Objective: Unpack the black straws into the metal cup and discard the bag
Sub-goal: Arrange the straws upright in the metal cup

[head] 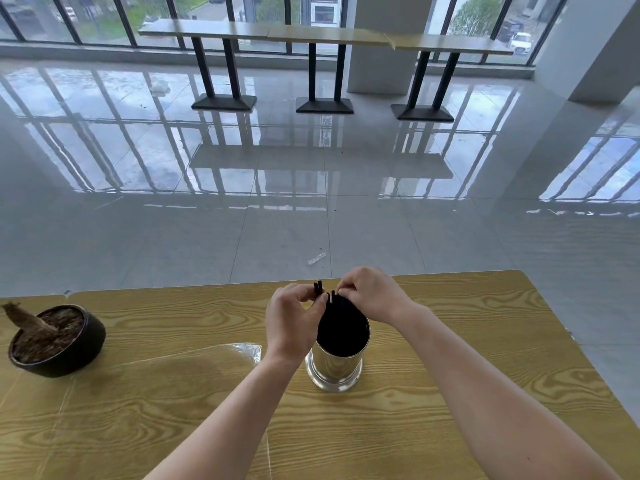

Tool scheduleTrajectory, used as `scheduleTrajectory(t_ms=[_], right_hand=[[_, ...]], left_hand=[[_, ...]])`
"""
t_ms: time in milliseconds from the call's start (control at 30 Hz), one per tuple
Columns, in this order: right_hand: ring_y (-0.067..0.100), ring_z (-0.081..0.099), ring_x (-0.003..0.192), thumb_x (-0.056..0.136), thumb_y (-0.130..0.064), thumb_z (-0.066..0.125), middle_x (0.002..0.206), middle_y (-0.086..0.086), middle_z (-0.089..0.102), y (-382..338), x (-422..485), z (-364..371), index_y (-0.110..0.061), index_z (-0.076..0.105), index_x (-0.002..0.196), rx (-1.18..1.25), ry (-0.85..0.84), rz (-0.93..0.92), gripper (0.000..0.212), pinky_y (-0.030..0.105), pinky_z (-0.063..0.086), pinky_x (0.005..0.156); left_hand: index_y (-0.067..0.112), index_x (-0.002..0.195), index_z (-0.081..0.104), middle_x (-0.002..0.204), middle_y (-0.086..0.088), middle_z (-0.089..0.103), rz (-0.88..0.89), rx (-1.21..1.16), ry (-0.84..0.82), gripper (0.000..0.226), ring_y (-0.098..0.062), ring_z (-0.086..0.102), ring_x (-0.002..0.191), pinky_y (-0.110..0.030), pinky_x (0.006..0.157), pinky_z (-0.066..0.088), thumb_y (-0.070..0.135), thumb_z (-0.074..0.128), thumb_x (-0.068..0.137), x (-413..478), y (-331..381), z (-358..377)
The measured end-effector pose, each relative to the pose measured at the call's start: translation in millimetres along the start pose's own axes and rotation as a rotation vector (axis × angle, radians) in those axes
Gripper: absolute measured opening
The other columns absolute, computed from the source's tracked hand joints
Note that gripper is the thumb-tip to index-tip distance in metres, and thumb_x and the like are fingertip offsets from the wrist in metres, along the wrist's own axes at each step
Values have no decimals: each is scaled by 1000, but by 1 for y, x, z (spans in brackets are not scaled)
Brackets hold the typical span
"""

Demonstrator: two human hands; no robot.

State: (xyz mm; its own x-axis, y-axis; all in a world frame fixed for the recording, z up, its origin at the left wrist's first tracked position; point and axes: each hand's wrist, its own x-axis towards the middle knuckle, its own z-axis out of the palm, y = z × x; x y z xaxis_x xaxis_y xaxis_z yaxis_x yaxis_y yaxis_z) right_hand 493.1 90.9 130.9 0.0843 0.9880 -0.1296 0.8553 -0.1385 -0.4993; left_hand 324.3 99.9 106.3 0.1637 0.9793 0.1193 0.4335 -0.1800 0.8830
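A shiny metal cup (334,368) stands upright on the wooden table (450,358), near its middle. A dense bundle of black straws (343,329) fills the cup's mouth and leans toward the far edge. My left hand (294,320) pinches the tips of a few straws at the top left of the bundle. My right hand (372,294) pinches straw tips beside it from the right. A clear plastic bag (194,358) lies flat on the table to the left of the cup, its crinkled end close to my left wrist.
A dark round pot (57,341) with soil and a cut stump sits at the table's left edge. Beyond the far table edge is glossy tiled floor with a small clear wrapper (317,258) on it. Long bar tables (325,34) stand by the windows.
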Motion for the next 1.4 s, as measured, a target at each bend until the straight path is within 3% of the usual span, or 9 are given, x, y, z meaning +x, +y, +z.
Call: scheduleTrajectory(t_ms=[100, 200, 567, 767, 933, 1100, 1233, 1400], right_hand=[[14, 68, 82, 92, -20, 69, 88, 1, 77, 2, 0, -4, -13, 78, 94, 49, 24, 6, 12, 24, 51, 72], [14, 69, 81, 91, -20, 71, 87, 0, 77, 3, -1, -10, -13, 79, 94, 68, 55, 3, 11, 29, 55, 78], [16, 59, 77, 91, -18, 71, 87, 2, 71, -24, -10, -40, -12, 77, 93, -13, 274, -247, 8, 24, 40, 72], [18, 62, 75, 91, -16, 70, 85, 4, 72, -35, -15, -47, -11, 77, 93, 38, 341, -256, 9, 30, 49, 72], [14, 68, 69, 90, -16, 72, 82, 0, 75, -36, -19, -46, -12, 78, 94, 126, 355, -259, 8, 28, 56, 71], [2, 73, 66, 91, -14, 73, 79, -3, 77, -26, -20, -40, -12, 75, 109, 319, 342, -181, 19, 15, 57, 71], [11, 77, 73, 87, -2, 74, 85, 2, 78, -18, -22, -35, -9, 76, 107, 510, 311, -114, 22, 33, 63, 78], [16, 77, 71, 82, 3, 78, 82, 4, 78, -15, -22, -32, -15, 76, 94, 598, 326, -78, 21, 40, 65, 74]], left_hand=[[18, 90, 79, 90, 6, 74, -1, -3, 7, 7, -18, 66, 91, -44, 85, 53, 21, 78, 83, 0, 0, 0], [19, 89, 79, 89, 7, 75, -3, -15, 8, 7, -17, 66, 90, -43, 85, 54, 20, 78, 83, 0, 1, 0], [22, 88, 80, 82, 9, 72, 63, -30, -6, 5, -17, 64, 88, -39, 83, 52, 21, 77, 84, 11, 24, -2], [28, 84, 79, 81, 10, 71, 104, -29, -14, 6, -16, 63, 88, -34, 81, 50, 22, 77, 83, 17, 32, 0], [47, 72, 65, 76, 14, 67, 154, -39, -70, 29, -8, 63, 82, -29, 76, 51, 24, 78, 83, 20, 35, -3], [18, 79, 78, 77, 2, 70, 147, -47, -93, 8, -11, 64, 75, -35, 73, 51, 18, 74, 86, 22, 29, -2], [14, 84, 79, 78, -3, 71, 151, -53, -80, 7, -22, 66, 77, -46, 71, 54, 18, 74, 87, 21, 26, 0], [14, 83, 78, 78, -4, 70, 134, -96, -105, 7, -25, 67, 75, -51, 66, 57, 17, 73, 87, 21, 25, 6]])
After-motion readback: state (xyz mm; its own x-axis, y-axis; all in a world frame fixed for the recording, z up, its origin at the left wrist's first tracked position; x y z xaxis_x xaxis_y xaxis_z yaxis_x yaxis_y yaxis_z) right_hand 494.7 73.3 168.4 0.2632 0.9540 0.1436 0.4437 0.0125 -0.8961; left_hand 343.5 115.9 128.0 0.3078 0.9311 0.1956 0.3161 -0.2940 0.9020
